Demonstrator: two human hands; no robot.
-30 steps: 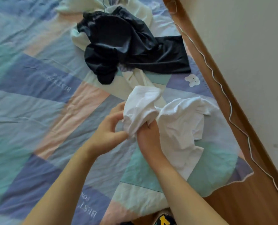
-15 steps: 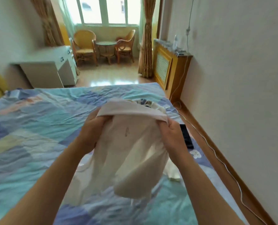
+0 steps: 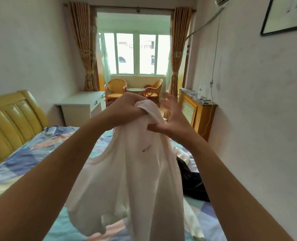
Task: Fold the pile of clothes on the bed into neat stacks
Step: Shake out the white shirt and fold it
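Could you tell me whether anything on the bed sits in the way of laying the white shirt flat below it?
The white shirt hides the bed directly below. A dark garment and pale cloth lie to its right.

Left hand (image 3: 125,108) fisted and raised, right hand (image 3: 170,119) splayed, thumb extended

A thin white top (image 3: 130,180) with a small dark chest mark hangs lifted above the bed (image 3: 22,164), bunched at its upper end. A dark garment (image 3: 191,183) lies crumpled near the bed's right edge, beside pale cloth (image 3: 183,153).
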